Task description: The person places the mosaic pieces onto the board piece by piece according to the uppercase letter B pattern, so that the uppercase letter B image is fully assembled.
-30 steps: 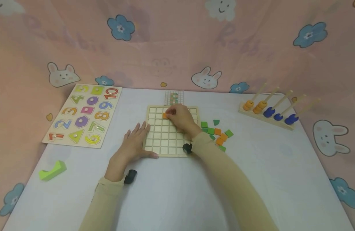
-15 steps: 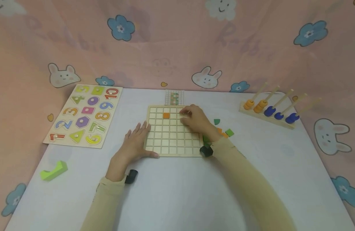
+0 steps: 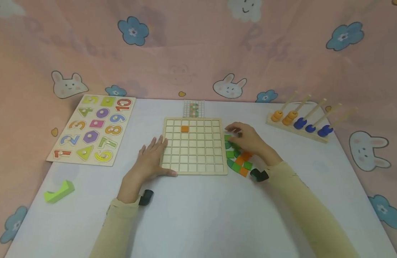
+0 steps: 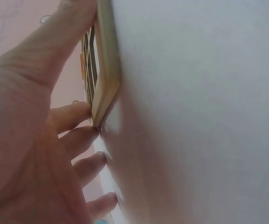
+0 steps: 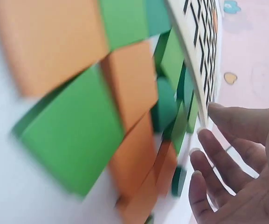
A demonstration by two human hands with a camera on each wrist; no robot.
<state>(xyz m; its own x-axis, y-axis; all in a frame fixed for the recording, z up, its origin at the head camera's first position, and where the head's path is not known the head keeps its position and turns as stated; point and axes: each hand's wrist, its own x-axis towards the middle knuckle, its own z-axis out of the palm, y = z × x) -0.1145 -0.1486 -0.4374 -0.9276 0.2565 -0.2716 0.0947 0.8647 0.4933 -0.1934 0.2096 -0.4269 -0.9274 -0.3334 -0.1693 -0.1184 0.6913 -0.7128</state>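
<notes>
A wooden grid board [image 3: 194,147] lies flat in the middle of the table, with one orange square tile [image 3: 185,129] in a cell of its second row. My left hand [image 3: 150,159] rests at the board's left side, fingers spread, thumb along the near edge. In the left wrist view the fingertips [image 4: 94,161] touch the board's corner and the table. Over the loose tiles at the board's right hovers my right hand [image 3: 247,138], fingers loosely bent and holding nothing. Those tiles are green squares [image 5: 73,130], orange squares [image 5: 129,79] and dark green rounded pieces [image 5: 163,105].
A small pattern card [image 3: 194,109] lies behind the board. On the left are a number puzzle board [image 3: 94,130] and a light green curved block [image 3: 59,191]. A bead abacus [image 3: 298,127] with upright pegs stands at the back right, near the patterned cloth.
My right hand has let go of the orange tile, leaving it in the grid, and has moved right, off the board to the loose tiles. My left hand has stayed in place.
</notes>
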